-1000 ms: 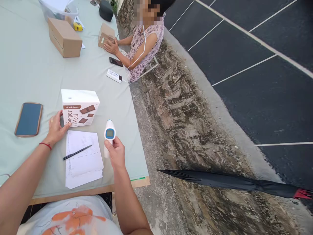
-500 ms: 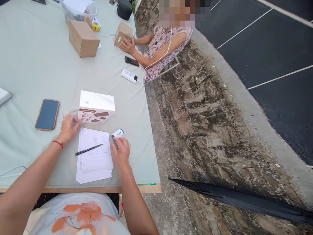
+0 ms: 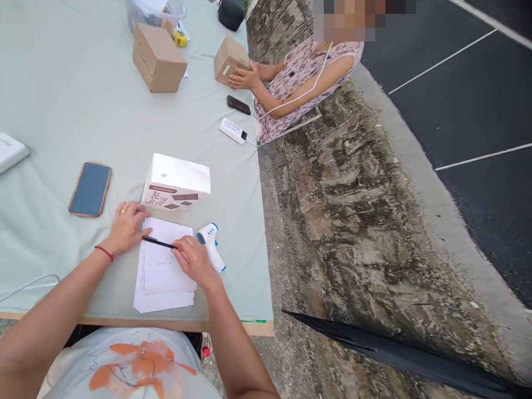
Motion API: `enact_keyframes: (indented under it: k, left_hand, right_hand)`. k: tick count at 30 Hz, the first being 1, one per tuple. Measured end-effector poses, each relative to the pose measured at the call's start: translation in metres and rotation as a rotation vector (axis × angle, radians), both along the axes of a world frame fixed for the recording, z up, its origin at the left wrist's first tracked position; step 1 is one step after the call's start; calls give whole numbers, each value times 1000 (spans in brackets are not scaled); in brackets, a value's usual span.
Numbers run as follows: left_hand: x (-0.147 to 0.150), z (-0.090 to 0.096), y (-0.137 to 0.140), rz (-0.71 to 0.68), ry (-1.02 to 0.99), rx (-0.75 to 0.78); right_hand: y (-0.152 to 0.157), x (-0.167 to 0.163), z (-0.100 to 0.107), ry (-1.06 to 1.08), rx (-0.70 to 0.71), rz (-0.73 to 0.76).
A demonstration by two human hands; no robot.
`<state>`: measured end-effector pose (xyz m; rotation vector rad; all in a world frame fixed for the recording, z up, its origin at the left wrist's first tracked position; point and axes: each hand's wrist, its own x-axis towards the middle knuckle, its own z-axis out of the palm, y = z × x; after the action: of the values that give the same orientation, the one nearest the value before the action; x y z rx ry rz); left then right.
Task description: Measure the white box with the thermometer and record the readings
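My right hand (image 3: 194, 259) pinches one end of a black pen (image 3: 160, 242), which lies slantwise over a stack of printed paper sheets (image 3: 168, 285). The pen's other end lies close to the thumb of my left hand (image 3: 127, 226). That left hand rests open at the sheets' upper left corner, its fingertips by the base of a white "Super Meal" box (image 3: 179, 173). Just right of my right hand lies a white and blue infrared thermometer (image 3: 213, 249), nothing gripping it.
A phone (image 3: 90, 189) lies to the left. Farther back are a brown carton (image 3: 160, 61), a plastic tub (image 3: 178, 12), a yellow tape measure (image 3: 180, 38) and a white device (image 3: 233, 131). Across the corner, another person (image 3: 307, 77) holds a small carton (image 3: 228, 58). The table's right edge drops to rough ground.
My right hand has left the thermometer, moved left and taken hold of the pen, which has shifted up the page. My left thumb now reaches onto the sheets. The view has shifted slightly.
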<state>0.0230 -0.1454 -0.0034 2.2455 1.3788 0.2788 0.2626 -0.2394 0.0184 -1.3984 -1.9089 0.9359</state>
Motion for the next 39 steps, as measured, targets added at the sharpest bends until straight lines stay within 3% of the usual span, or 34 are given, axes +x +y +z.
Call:
enact_keyframes:
  k: [4,7,11,39]
  left_hand:
    - [1,1,-1,-3,-13,-20]
    - [1,0,-1,6,-29,-25]
    - [1,0,-2,5,-28,-30]
    - [1,0,-3,6,-27,-2]
  right_hand:
    - [16,-34,-2,411,-150,-456]
    - [32,-67,-14,563,-287,-580]
    - [44,-91,-30,596,-307,-689]
    - [40,-90,-42,575,-255,-619]
